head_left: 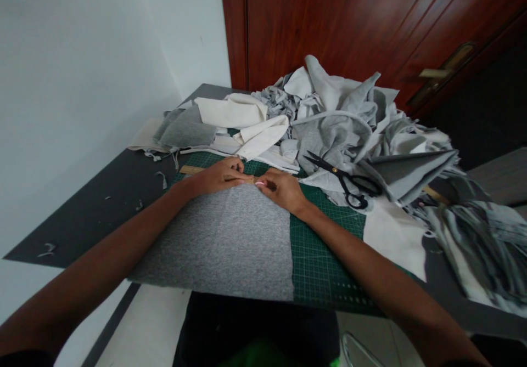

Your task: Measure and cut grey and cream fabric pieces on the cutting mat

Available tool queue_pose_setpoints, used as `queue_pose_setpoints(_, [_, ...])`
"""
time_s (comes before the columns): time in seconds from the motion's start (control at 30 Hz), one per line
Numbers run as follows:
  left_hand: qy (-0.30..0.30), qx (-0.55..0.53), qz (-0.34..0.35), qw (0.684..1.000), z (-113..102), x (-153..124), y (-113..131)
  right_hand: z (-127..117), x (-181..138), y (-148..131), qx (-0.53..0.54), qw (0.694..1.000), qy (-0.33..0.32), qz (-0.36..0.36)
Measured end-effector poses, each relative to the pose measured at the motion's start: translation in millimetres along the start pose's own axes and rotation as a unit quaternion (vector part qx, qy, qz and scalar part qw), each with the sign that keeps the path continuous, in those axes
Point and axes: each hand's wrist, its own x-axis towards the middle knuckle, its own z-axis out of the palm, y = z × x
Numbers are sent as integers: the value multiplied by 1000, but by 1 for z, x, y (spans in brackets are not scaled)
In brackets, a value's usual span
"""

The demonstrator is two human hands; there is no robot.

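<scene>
A flat piece of grey fabric (230, 241) lies over a green cutting mat (317, 246), its near edge reaching the table's front. At the fabric's far edge my left hand (222, 176) is closed over a wooden ruler (191, 169), fingers pointing right; the ruler is partly hidden under the hand. My right hand (284, 190) meets it from the right with thumb and fingers pinched together. A small pinkish-white piece (260, 183) shows at those fingertips, too small to name. Black-handled scissors (340, 175) lie to the right of my right hand, on the scraps.
A large heap of grey and white fabric scraps (333, 131) covers the table's back and right. Cream pieces (234, 110) lie at the back left. Thread bits (48, 249) dot the dark table (102, 213). A wooden door (329, 27) and white wall (102, 54) stand behind.
</scene>
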Motion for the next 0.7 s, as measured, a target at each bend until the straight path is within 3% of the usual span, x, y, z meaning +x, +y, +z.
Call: queue_pose_setpoints(0.7, [-5,-25,-9,1000,1,0,1,0,-5,1,-28,999,-1,-33])
